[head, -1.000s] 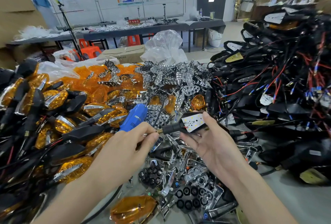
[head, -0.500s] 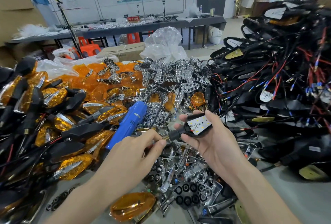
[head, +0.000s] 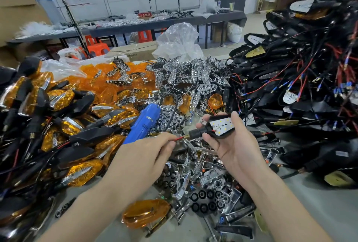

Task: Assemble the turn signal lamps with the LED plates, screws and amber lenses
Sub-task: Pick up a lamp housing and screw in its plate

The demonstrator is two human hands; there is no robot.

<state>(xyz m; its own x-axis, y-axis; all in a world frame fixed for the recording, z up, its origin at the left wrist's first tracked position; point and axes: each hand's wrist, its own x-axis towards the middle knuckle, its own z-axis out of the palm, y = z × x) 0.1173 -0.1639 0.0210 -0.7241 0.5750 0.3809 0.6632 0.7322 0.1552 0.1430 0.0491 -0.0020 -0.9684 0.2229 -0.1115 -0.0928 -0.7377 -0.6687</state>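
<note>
While the right hand [head: 234, 150] cradles the black lamp housing [head: 225, 136] from below, fingers and thumb curled round its body, the white LED plate [head: 222, 124] sits face-up in it. The housing's long axis runs side to side, stem end toward the left hand [head: 143, 156], which pinches the red wire [head: 179, 138] leaving the stem.

Blue electric screwdriver [head: 146, 119] is just left of the housing and seems tucked in the left hand, though the grip is hidden. Chrome reflectors [head: 186, 79] are heaped behind the housing, amber lenses [head: 93, 79] left-back, finished lamps [head: 58, 106] far left, wired housings [head: 300, 87] right. Likely next: screw the plate down. The left hand is nearer the tool, and the wire may snag.
</note>
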